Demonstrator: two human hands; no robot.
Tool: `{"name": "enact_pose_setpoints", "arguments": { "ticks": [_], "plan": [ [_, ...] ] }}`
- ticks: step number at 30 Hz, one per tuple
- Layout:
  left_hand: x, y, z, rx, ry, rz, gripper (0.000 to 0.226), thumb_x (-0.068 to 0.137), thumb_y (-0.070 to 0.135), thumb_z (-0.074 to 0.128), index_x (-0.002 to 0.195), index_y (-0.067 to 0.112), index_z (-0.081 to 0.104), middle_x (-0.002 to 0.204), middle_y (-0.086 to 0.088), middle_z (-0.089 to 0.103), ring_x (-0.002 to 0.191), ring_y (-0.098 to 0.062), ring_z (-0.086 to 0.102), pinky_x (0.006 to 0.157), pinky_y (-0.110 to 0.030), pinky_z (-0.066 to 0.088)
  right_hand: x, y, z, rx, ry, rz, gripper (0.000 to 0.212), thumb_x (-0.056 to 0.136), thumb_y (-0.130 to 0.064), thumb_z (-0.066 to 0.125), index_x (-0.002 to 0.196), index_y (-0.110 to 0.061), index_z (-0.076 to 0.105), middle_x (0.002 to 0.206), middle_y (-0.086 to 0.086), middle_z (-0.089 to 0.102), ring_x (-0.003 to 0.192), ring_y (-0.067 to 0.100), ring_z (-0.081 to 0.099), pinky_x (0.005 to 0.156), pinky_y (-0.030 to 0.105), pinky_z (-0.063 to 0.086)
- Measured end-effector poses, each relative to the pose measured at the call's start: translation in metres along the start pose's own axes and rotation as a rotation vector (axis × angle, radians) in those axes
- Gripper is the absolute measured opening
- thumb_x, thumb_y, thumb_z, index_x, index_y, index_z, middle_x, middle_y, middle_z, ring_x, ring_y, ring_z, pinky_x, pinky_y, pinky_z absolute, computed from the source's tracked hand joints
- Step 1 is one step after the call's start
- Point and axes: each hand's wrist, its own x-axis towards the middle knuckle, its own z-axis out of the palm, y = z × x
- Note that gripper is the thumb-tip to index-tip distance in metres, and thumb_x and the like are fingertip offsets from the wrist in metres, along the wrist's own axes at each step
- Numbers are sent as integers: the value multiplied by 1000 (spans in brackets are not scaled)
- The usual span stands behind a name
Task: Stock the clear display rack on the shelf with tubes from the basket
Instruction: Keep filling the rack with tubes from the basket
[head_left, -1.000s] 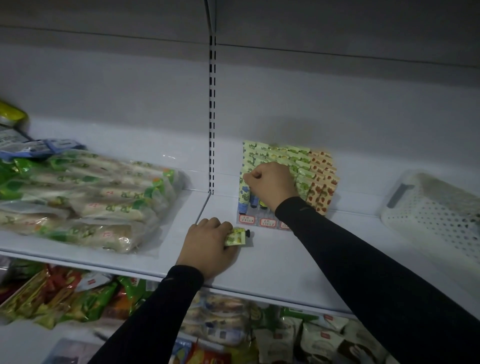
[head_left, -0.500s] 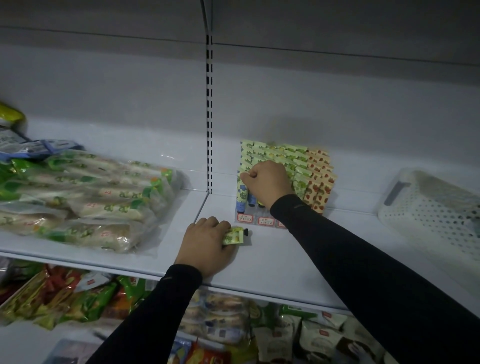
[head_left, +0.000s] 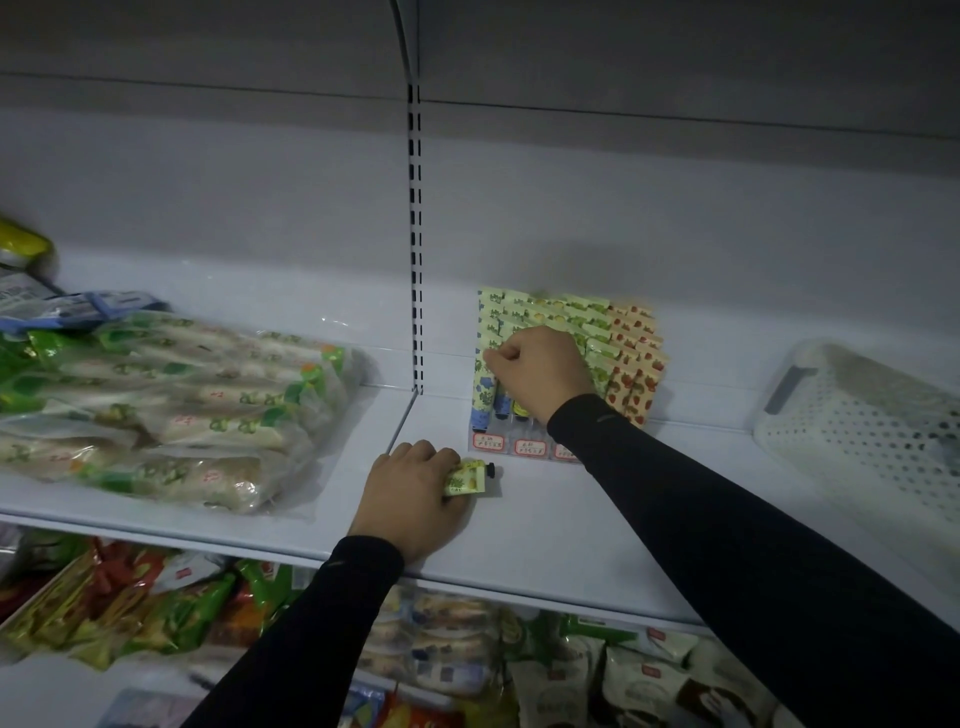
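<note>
A clear display rack (head_left: 511, 444) stands on the white shelf (head_left: 571, 525) against the back wall, filled with rows of green, yellow and strawberry-patterned tubes (head_left: 631, 364). My right hand (head_left: 540, 371) is over the rack's left rows, fingers curled, pinching the top of a green tube there. My left hand (head_left: 415, 496) rests on the shelf in front of the rack and grips a small yellow-green tube (head_left: 467, 478) with a black cap pointing right. The white perforated basket (head_left: 852, 436) lies at the right end of the shelf; its contents are hidden.
Clear bags of green-and-white packets (head_left: 171, 410) are piled on the shelf's left half. A slotted upright (head_left: 414, 234) divides the back wall. The lower shelf holds several snack bags (head_left: 171, 608). Bare shelf lies between rack and basket.
Almost nothing moved. My right hand stays at the rack's left rows, shifted slightly on the tubes. My left hand keeps the tube on the shelf.
</note>
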Motion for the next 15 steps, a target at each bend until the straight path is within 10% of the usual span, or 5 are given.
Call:
{"name": "enact_pose_setpoints", "arguments": {
  "ticks": [15],
  "plan": [
    [1,0,0,9,14,3,30,74,46,53,85,23,69,70,3,59,66,-25,58,57,-29,33,10,2,3,-44,-30,5,49,92,-19,58,48,-12,37,48,3,37,47,18,38,66,34,55]
  ]
}}
